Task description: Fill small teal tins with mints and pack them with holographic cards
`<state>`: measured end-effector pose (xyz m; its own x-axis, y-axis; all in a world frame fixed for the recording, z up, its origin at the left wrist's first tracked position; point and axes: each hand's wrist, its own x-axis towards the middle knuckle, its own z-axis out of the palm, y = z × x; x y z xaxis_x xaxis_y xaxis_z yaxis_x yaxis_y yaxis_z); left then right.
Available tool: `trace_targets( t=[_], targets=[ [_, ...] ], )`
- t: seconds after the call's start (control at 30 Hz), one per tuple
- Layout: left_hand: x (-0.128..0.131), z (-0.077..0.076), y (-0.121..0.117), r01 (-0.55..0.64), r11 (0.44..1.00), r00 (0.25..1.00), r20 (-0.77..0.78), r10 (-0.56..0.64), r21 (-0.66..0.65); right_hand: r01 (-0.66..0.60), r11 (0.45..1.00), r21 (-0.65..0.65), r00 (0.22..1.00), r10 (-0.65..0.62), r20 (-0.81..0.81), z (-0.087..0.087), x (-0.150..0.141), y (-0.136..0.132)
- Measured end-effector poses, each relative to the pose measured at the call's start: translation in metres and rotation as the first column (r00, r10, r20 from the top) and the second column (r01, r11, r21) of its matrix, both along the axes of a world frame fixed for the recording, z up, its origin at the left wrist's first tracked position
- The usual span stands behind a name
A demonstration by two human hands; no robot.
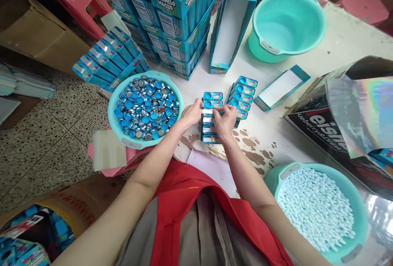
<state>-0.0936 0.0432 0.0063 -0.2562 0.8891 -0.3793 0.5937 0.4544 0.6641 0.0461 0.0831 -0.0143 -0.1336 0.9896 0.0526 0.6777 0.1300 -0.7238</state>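
Note:
In front of me stands a row of small blue candy boxes (209,129). The far two show a round blue cap and printed top; the nearer ones show shiny, pale tops. My left hand (193,113) is closed at the left end of the third box, fingertips on its edge. Fingers pinched, my right hand (226,120) grips the right end of that same box and hides part of it. A pale strip shows between the hands. To the right, a second row of capped boxes (242,98) leans. A turquoise basin (179,124) of blue and silver round caps sits left.
Stacked display cartons (179,24) rise at the back left. Nested empty trays (229,36), one single tray (281,87) and an empty basin (287,24) stand farther back. At right are a black carton (319,135) and a basin (362,217) of pale blue candies.

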Motion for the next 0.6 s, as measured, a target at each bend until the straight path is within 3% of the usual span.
trace_targets(
  t=[0.1,0.27,0.47,0.6],
  targets=[
    [0.011,-0.008,-0.001,-0.058,0.997,0.998,-0.03,0.056,-0.048,-0.021,0.999,0.034,0.999,0.02,0.034,-0.004,-0.001,-0.001],
    [0.027,-0.026,-0.011,-0.149,0.974,0.986,0.047,0.159,-0.171,-0.026,0.997,0.074,0.997,0.02,0.079,-0.011,-0.004,-0.002],
    [0.019,-0.034,-0.021,-0.018,0.985,1.0,0.004,0.019,-0.169,-0.172,0.981,0.086,0.957,0.146,0.249,-0.008,-0.004,0.001],
    [0.022,-0.036,-0.049,-0.059,0.97,0.994,-0.106,0.034,-0.235,-0.266,0.961,0.074,0.939,0.24,0.248,0.003,0.012,0.007]
  ],
)
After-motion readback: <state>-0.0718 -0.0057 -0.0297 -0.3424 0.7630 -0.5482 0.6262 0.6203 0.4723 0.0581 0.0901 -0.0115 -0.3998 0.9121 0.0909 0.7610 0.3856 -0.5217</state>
